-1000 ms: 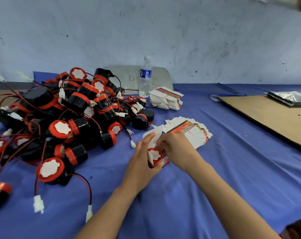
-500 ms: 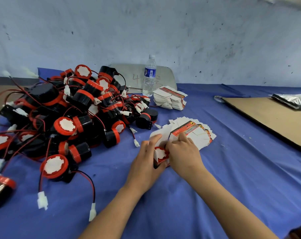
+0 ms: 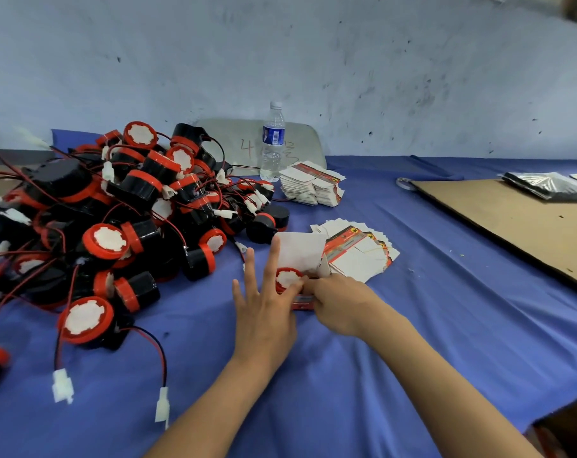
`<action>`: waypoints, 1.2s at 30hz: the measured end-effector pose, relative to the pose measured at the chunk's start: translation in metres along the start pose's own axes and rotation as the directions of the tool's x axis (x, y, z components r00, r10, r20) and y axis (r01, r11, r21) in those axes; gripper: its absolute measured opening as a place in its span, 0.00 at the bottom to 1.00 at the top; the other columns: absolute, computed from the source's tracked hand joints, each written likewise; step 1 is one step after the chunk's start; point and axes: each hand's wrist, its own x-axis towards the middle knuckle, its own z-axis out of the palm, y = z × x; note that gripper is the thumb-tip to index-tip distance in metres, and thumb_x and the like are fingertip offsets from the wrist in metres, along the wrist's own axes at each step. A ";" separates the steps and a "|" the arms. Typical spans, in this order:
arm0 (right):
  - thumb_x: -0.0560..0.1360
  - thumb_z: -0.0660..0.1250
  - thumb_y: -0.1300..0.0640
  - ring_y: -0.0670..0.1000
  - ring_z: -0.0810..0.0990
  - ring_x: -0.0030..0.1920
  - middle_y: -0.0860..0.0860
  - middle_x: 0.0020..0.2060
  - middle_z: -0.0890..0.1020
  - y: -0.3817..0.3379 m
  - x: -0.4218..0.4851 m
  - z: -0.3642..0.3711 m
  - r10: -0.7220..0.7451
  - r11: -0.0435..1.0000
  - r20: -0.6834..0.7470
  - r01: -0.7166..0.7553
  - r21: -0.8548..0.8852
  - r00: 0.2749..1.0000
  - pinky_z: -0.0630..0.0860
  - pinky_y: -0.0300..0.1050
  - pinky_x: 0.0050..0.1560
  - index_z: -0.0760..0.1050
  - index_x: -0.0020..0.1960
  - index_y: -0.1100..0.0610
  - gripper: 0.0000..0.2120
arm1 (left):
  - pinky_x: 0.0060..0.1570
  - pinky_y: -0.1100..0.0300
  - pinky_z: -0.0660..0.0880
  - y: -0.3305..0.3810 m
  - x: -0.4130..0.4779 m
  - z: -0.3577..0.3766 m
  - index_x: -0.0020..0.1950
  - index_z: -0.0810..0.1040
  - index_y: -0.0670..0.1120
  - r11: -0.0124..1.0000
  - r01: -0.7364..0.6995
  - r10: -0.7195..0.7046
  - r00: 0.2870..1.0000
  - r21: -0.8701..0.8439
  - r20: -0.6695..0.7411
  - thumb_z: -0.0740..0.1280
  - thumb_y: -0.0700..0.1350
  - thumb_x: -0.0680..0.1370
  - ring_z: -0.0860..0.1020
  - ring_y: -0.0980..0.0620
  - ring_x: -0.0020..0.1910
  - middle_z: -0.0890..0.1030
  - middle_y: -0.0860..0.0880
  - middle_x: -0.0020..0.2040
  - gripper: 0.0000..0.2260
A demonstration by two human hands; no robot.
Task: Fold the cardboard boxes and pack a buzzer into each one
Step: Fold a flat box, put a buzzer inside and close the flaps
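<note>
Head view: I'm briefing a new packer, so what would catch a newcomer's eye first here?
The big tangled pile of red-and-black buzzers with trailing wires fills the left of the blue table. At centre, the left hand, fingers spread, and the right hand meet at a half-folded box with a buzzer in it, a fan of flat boxes just behind. A brown cardboard sheet lies at far right.

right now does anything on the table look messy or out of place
Nothing damaged or spilled. The buzzers lie in a tangled heap, wires crossing. The flat boxes beyond the right hand, which grips a half-folded box, are fanned askew, unlike the tidier stack by the water bottle.
</note>
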 end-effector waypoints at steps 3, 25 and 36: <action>0.78 0.55 0.65 0.61 0.76 0.52 0.58 0.54 0.78 0.004 -0.008 -0.003 -0.052 0.986 -0.062 0.061 0.157 0.997 0.74 0.51 0.50 0.71 0.62 0.59 0.15 | 0.71 0.37 0.56 0.002 0.001 -0.001 0.67 0.69 0.61 0.999 0.027 -0.027 0.999 0.031 0.020 0.61 0.47 0.79 0.32 0.41 0.76 0.23 0.56 0.73 0.17; 0.73 0.72 0.61 0.63 0.72 0.62 0.52 0.72 0.69 0.010 0.004 0.026 0.149 0.982 -0.646 -0.037 0.183 0.749 0.75 0.55 0.50 0.85 0.43 0.55 0.04 | 0.55 0.51 0.74 -0.004 0.000 0.005 0.66 0.73 0.60 0.962 -0.082 0.069 0.996 -0.260 -0.061 0.64 0.41 0.78 0.67 0.46 0.70 0.45 0.53 0.80 0.20; 0.78 0.50 0.50 0.53 0.36 0.77 0.35 0.74 0.31 0.002 0.010 0.015 0.302 0.926 -0.136 -0.256 0.279 0.944 0.61 0.60 0.64 0.76 0.56 0.43 0.17 | 0.75 0.57 0.53 -0.005 0.002 0.014 0.74 0.42 0.58 0.830 -0.030 0.026 1.000 -0.558 -0.015 0.60 0.36 0.80 0.50 0.48 0.78 0.53 0.53 0.79 0.34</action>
